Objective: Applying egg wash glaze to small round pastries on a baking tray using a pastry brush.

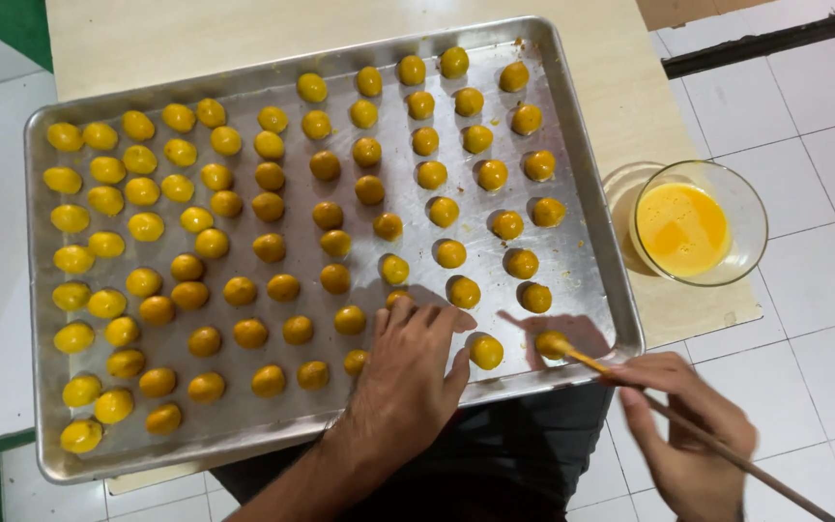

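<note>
Both my hands sit low in view: right hand (693,435) closed around a thin wooden brush (688,425), left hand (408,372) flat and open, fingers pressed on the tray (582,184) floor near its front edge. One brush only; its wet tip touches the front ball (551,343) at the tray's right corner. Another ball (485,351) lies just beside my left fingertips.

Glazed yellow dough balls fill the one metal tray in rough rows; I count roughly eighty, some half hidden by my left hand, so I cannot give an exact figure. Those on the left look paler yellow, those in the middle browner.

One glass bowl (746,208) of beaten yellow egg stands right of the tray, just apart from its rim, on the pale table (147,39). White floor tiles (823,116) show beyond. No package or label is in sight.
</note>
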